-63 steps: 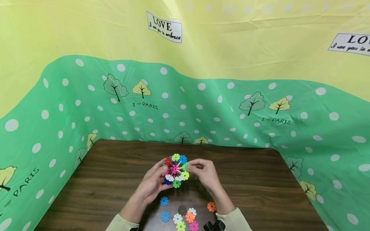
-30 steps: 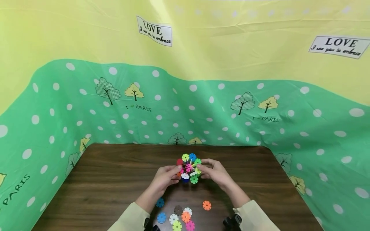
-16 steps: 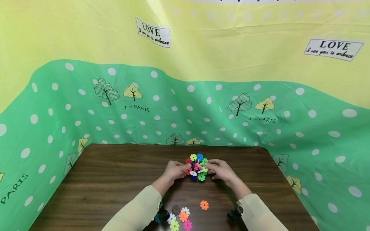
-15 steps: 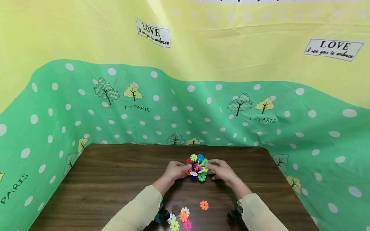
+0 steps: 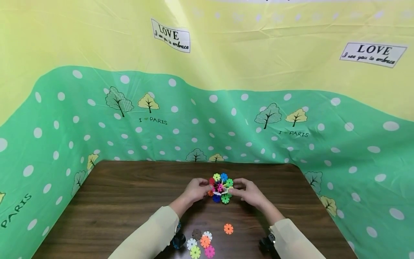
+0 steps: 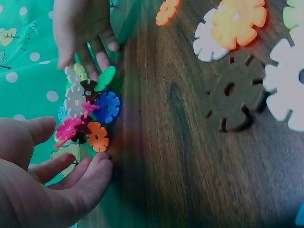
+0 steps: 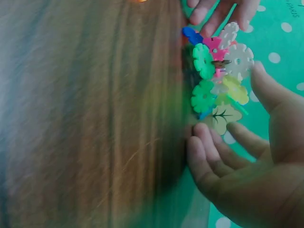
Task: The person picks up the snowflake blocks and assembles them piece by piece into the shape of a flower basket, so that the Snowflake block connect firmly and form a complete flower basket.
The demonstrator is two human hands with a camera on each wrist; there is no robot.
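A ball-like toy of interlocked notched plastic discs (image 5: 220, 187), in many colours, appears to stand on the dark wood table (image 5: 129, 201) near the middle. To its left is my left hand (image 5: 195, 190), thumb and fingers spread around that side. My right hand (image 5: 248, 191) is at the right side in a similar pose. In the left wrist view, an orange disc (image 6: 98, 137) of the toy lies just beyond the left fingertips (image 6: 102, 164). The right wrist view shows the right thumb close to a pale disc (image 7: 239, 61), with loosely bent fingers below; contact is unclear.
Loose discs lie nearer me: brown (image 5: 196, 234), white (image 5: 191, 244), orange (image 5: 205, 241), yellow-green (image 5: 195, 252) and pink (image 5: 209, 251). A separate orange disc (image 5: 228, 228) lies to their right. My left wrist camera (image 5: 179, 240) partly covers blue ones. A green-and-yellow curtain (image 5: 207, 122) borders the table.
Both hands have carried the toy rightward in the view and lowered it. Since half a second ago, the fingers have loosened from its sides, and the toy has tilted slightly.
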